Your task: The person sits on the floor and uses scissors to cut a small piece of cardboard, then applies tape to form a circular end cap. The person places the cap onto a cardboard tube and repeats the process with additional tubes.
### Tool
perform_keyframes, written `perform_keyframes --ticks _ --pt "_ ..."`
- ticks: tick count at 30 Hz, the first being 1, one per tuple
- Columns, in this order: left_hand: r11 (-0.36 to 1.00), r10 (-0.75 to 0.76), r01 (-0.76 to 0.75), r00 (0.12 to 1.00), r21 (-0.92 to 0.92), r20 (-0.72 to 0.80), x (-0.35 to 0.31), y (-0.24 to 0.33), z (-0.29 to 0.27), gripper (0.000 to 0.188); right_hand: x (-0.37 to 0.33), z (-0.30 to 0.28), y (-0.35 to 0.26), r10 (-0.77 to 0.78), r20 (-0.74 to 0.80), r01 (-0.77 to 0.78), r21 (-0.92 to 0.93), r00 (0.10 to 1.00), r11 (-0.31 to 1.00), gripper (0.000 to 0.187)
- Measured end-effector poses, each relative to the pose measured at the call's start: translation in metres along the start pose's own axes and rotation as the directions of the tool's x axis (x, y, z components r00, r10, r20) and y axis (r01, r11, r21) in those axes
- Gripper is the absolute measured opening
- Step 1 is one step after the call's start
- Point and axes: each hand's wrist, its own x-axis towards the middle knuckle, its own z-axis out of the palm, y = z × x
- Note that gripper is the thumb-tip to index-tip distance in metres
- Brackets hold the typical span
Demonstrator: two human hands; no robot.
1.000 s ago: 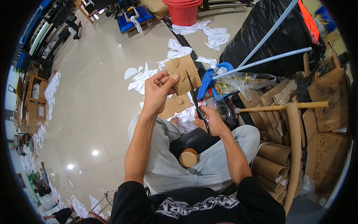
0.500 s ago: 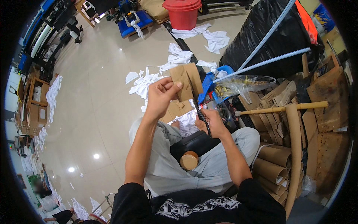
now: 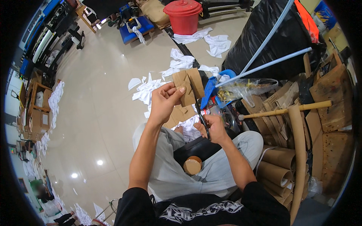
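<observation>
My left hand (image 3: 164,102) is raised in front of me and pinches a brown cardboard piece (image 3: 188,86) by its lower left edge. My right hand (image 3: 214,128) grips black scissors (image 3: 200,111) whose blades point up into the cardboard's lower edge. I sit with grey-trousered legs bent. A brown tape roll (image 3: 192,165) rests in my lap. More cardboard scraps (image 3: 179,115) lie on the floor below the held piece.
White paper scraps (image 3: 151,88) litter the shiny floor ahead. A red lidded bucket (image 3: 184,15) stands at the back. A black bag (image 3: 279,37), blue rods, cardboard tubes (image 3: 279,162) and wooden boards (image 3: 332,101) crowd my right. A blue dustpan (image 3: 213,90) lies nearby.
My left hand turned and lowered the cardboard slightly, and the scissors in my right hand moved up along it. My head view shifted a little.
</observation>
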Motion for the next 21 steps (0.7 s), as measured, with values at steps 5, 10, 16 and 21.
perform_keyframes --ticks 5,10,16,21 --pt "1.000 -0.001 0.001 1.000 0.010 0.024 0.003 -0.005 -0.003 0.030 0.003 0.001 -0.007 0.096 -0.004 -0.095 0.104 0.995 0.990 0.042" --pt "1.000 -0.021 0.022 0.999 -0.022 0.025 0.000 -0.003 0.004 0.030 0.003 -0.001 -0.008 0.105 0.030 -0.109 0.207 0.994 0.972 0.045" --pt "0.981 -0.161 0.161 0.987 -0.105 0.012 0.007 -0.007 -0.012 0.024 0.006 -0.004 -0.020 -0.020 0.092 0.010 0.108 0.996 0.994 0.052" --pt "0.972 -0.202 0.199 0.979 -0.123 -0.017 0.006 -0.009 -0.009 0.022 0.007 -0.003 0.001 0.077 0.145 -0.086 0.056 0.987 0.995 0.048"
